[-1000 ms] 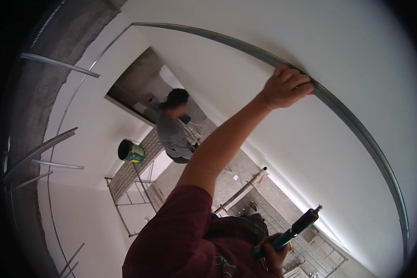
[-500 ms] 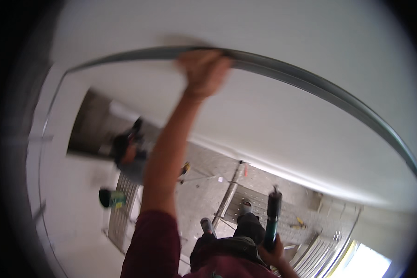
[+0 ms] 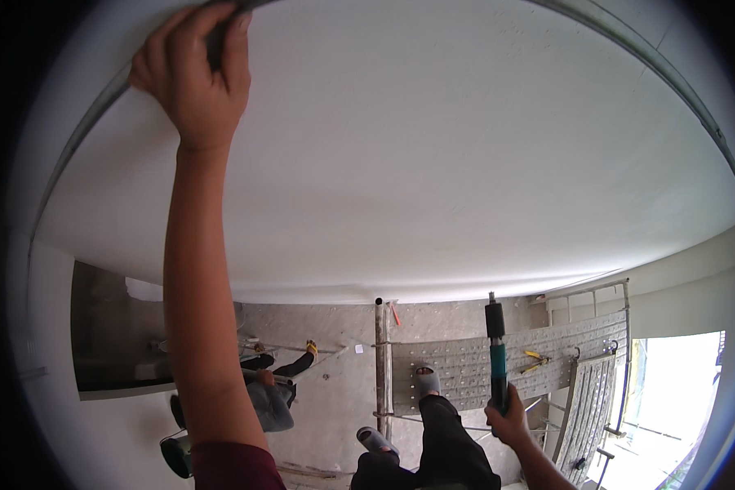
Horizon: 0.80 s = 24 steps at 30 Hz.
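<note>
Up at the top left, my left hand [image 3: 197, 86] is closed over a long grey metal track [image 3: 638, 51], its fingers hooked round the edge and its thumb on the near side. The track runs along the top of a smooth white wall surface [image 3: 433, 155] and bends with the lens; its middle part is out of the picture. Low on the right, my right hand [image 3: 510, 418] grips a slim teal-and-black fastening tool [image 3: 498, 359] by its dark lower end. The tool stands upright, its metal tip pointing up and apart from the track.
My sandalled feet are by a perforated metal scaffold plank [image 3: 465, 371], where yellow-handled pliers [image 3: 535, 360] lie. A scaffold pole [image 3: 384, 359] stands beside the plank. At lower left a co-worker [image 3: 271, 406] is below my left arm. A bright opening [image 3: 677, 408] is at right.
The view has shifted and levelled, and the track now sits higher in it. My left hand appears further left and higher, still at the track. My right hand keeps the tool upright.
</note>
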Tool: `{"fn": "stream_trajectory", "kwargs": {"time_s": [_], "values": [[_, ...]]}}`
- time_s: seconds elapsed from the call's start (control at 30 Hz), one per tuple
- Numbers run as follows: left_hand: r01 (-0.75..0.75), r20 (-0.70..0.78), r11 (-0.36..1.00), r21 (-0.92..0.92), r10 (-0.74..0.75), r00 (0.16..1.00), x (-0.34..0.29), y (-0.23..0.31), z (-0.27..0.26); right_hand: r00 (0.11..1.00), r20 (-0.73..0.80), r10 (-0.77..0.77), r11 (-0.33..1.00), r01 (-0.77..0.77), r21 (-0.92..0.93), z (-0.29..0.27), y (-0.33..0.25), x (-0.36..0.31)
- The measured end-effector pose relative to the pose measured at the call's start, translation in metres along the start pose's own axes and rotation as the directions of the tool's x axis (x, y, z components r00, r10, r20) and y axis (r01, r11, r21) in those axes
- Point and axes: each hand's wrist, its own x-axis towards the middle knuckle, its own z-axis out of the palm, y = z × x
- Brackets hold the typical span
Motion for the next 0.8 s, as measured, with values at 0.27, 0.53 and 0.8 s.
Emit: {"fn": "stream_trajectory", "kwargs": {"time_s": [0.27, 0.53, 0.8], "values": [[0.046, -0.053, 0.996, 0.072, -0.042, 0.998, 0.024, 0.028, -0.004, 0.997, 0.044, 0.059, 0.996, -0.061, 0.06, 0.059, 0.094, -0.023], [0.059, -0.098, 0.997, 0.058, -0.053, 0.994, 0.023, 0.022, -0.003, 0.99, 0.113, 0.082, 0.996, -0.076, -0.054, 0.071, 0.057, -0.043], [-0.033, -0.011, 0.996, 0.079, 0.034, 0.999, 0.002, -0.003, -0.006, 0.943, 0.107, -0.315, 0.947, 0.32, -0.039, 0.038, -0.006, -0.054]]}}
